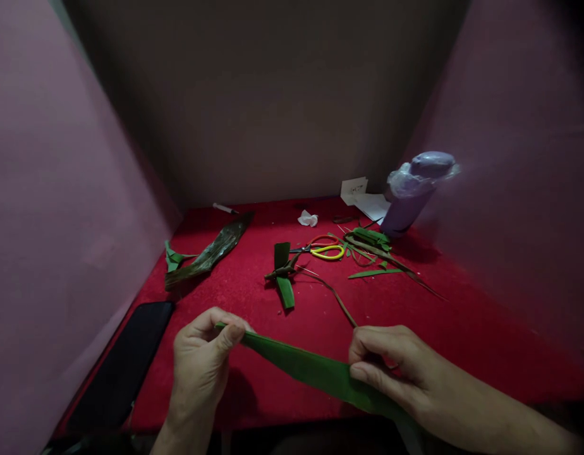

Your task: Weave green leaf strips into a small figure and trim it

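A long green leaf strip (306, 366) stretches between both hands above the red cloth. My left hand (201, 366) pinches its narrow end with thumb and fingers closed. My right hand (391, 370) grips the wider part, fingers curled over it; the leaf runs on under that hand toward the bottom edge. A thin brown rib (337, 297) lies on the cloth just behind the right hand.
On the red cloth (462, 316) lie a folded leaf piece (283, 273), yellow and orange scissors (326, 248), a pile of leaf trimmings (372, 249), a dark long leaf (211, 253), a lilac bottle (413, 189), papers (363, 196) and a black phone (126, 363). Pink walls enclose both sides.
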A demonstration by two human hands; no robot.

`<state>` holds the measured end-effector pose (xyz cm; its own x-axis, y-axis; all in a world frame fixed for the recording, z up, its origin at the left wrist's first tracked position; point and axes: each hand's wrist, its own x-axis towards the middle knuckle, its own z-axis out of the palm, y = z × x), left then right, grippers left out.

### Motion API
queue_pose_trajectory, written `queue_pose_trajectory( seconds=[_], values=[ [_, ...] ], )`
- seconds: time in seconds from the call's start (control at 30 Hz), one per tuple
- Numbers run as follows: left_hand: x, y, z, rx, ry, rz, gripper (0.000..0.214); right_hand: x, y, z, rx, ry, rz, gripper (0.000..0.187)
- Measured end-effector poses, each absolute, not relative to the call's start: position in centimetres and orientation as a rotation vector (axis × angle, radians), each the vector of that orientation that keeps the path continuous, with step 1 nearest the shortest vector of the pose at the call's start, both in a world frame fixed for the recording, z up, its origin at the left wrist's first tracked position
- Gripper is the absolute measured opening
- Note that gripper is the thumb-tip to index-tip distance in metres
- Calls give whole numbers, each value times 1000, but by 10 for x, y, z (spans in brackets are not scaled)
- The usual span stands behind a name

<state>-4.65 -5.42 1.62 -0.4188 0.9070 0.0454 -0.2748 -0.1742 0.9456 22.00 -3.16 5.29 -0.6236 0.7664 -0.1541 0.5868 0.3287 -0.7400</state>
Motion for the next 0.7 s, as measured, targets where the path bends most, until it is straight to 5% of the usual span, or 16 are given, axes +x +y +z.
queue_pose_trajectory(
  seconds=[0.2, 0.33, 0.7],
  values=[
    [-38, -47, 16, 646, 1142, 1744, 31, 214, -24, 54, -1140, -2368, 1095, 18],
    [-33, -53, 17, 564, 982, 1642, 55, 211, -18, 55, -1085, -2352, 1077, 16],
    [-1, -56, 4, 342, 941, 1595, 11, 202, -13, 48, -1027, -2378, 1008, 13]
  ],
)
